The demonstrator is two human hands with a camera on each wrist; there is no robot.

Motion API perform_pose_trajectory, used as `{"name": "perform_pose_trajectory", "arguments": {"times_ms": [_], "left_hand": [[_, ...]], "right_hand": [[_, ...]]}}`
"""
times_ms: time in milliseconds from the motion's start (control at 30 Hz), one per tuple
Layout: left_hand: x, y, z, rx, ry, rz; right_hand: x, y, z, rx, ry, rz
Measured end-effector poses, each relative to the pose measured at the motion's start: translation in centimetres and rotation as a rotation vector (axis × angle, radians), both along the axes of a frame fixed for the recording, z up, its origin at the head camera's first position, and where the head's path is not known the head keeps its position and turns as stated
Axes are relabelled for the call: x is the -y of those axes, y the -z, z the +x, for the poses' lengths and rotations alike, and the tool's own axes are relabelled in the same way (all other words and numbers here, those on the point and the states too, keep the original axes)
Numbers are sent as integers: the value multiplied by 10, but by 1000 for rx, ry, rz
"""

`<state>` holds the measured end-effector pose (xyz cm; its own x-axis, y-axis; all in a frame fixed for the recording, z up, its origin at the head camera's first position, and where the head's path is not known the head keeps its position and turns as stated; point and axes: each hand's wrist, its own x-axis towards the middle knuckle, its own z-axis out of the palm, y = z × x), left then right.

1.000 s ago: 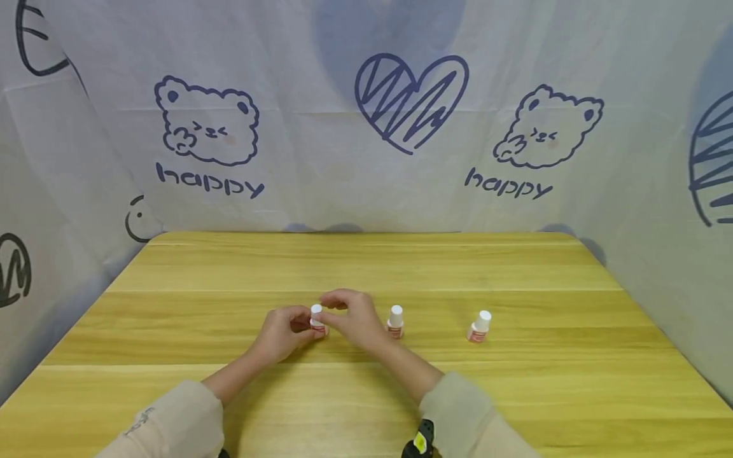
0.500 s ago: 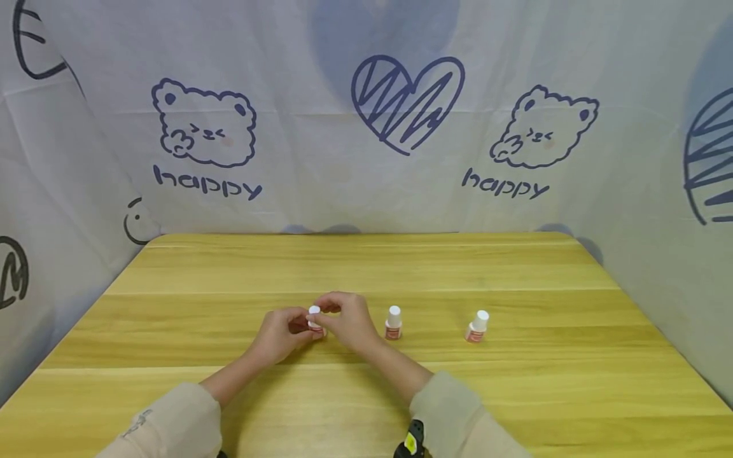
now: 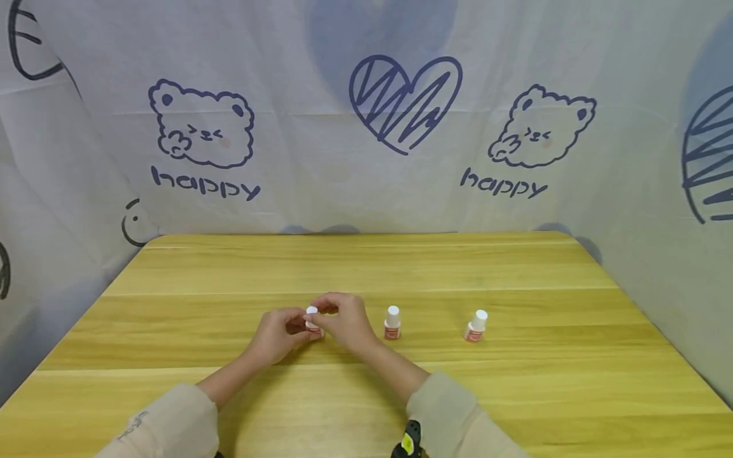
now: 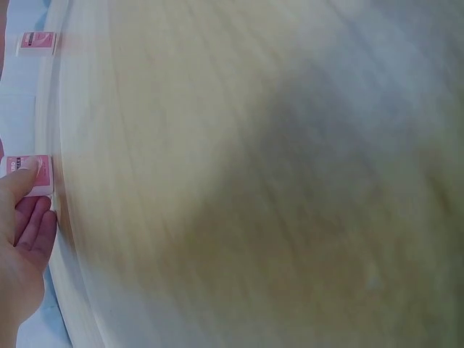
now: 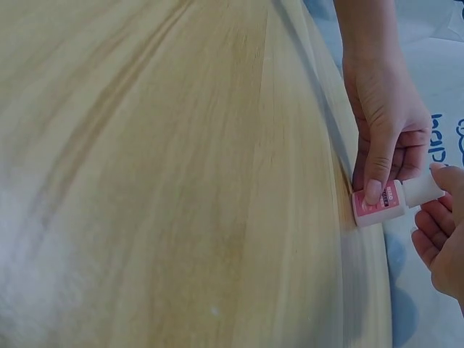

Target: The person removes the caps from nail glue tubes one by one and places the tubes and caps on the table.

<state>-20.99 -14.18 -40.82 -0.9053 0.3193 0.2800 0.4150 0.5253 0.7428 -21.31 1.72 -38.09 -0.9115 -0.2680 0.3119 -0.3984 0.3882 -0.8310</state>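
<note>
A small white bottle with a pink label (image 3: pixel 314 330) stands upright on the table. My left hand (image 3: pixel 273 336) grips its body, the thumb lying across the label in the right wrist view. On the white cap (image 5: pixel 420 191) my right hand (image 3: pixel 347 323) has its thumb and fingers in a pinch. The left wrist view shows the held bottle (image 4: pixel 43 174) at the left edge, with part of the left hand (image 4: pixel 23 264). Whether the cap is loose on the neck cannot be told.
Two like bottles stand upright to the right: a middle bottle (image 3: pixel 392 324), close to my right forearm, and a far right bottle (image 3: pixel 475 327). The wooden table (image 3: pixel 366 261) ends at a hanging printed cloth (image 3: pixel 309 159) behind and at both sides.
My right thumb and fingers have closed in on the cap, shifting slightly left and down. The left hand keeps its grip on the bottle. The whole view has drifted a little.
</note>
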Motion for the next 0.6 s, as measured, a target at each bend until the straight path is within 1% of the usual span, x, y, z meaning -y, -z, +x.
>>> {"name": "perform_pose_trajectory", "arguments": {"times_ms": [133, 400, 600], "left_hand": [[1, 0, 0, -3, 1, -3], [1, 1, 0, -30, 0, -7], [1, 1, 0, -30, 2, 1]], "right_hand": [[1, 2, 0, -5, 7, -3], [5, 5, 2, 17, 42, -77], [6, 7, 2, 15, 70, -94]]}}
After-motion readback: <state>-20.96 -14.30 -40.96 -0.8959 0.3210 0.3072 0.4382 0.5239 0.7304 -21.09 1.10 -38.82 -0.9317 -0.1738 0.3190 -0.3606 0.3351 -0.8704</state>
